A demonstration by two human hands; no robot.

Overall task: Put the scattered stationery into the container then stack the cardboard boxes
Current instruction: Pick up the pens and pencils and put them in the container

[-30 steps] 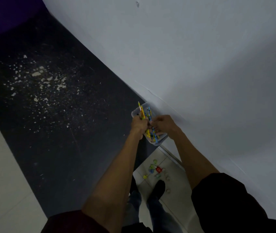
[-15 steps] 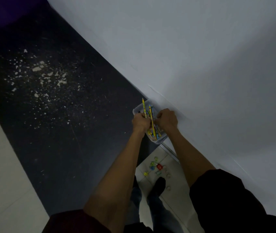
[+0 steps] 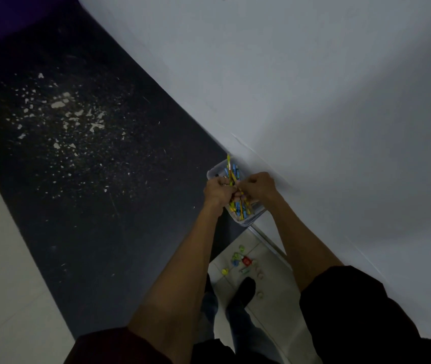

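A clear plastic container (image 3: 251, 221) sits on the dark surface against the white wall, with yellow and blue pencils (image 3: 243, 209) in it. My left hand (image 3: 218, 191) is closed around a bunch of pencils (image 3: 229, 169) that sticks up out of the container. Close beside it, my right hand (image 3: 257, 187) also pinches that bunch from the right. Both hands hang over the container's middle and hide part of its contents. No cardboard boxes are in view.
Small coloured items (image 3: 240, 261) lie scattered on the pale tiled floor below, near my shoes (image 3: 243, 287). The dark surface (image 3: 91, 206) is sprinkled with white flakes (image 3: 62, 116). A white wall (image 3: 327, 101) runs along the right.
The pencils in my hands have drawn together into a tighter, more upright bunch. Both hands have closed in on each other over the container.
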